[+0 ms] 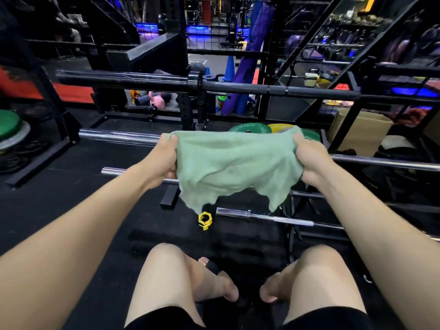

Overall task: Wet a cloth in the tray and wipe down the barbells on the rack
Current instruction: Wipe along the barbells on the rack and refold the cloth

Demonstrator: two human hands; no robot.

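Knees bent over the mat, cloth (228,163) stretched between both hands.
Left hand (164,160) and right hand (309,163) each curl fingers around a cloth edge, above chrome barbells (266,216).

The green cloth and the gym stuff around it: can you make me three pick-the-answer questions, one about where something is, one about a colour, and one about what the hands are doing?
1. Where is the yellow clip?
A. On the floor under the cloth
B. On the black bar
C. In a hand

2. What colour is the cloth?
A. Red
B. Light green
C. White

3. How is the cloth held?
A. Left hand only
B. Lying on the floor
C. Spread between both hands

Answers:
1. A, the clip lies on the black floor just below the cloth's hanging edge.
2. B, the cloth is pale green all over.
3. C, the left hand and the right hand each grip a side, fingers curled into it, and it hangs in the air.
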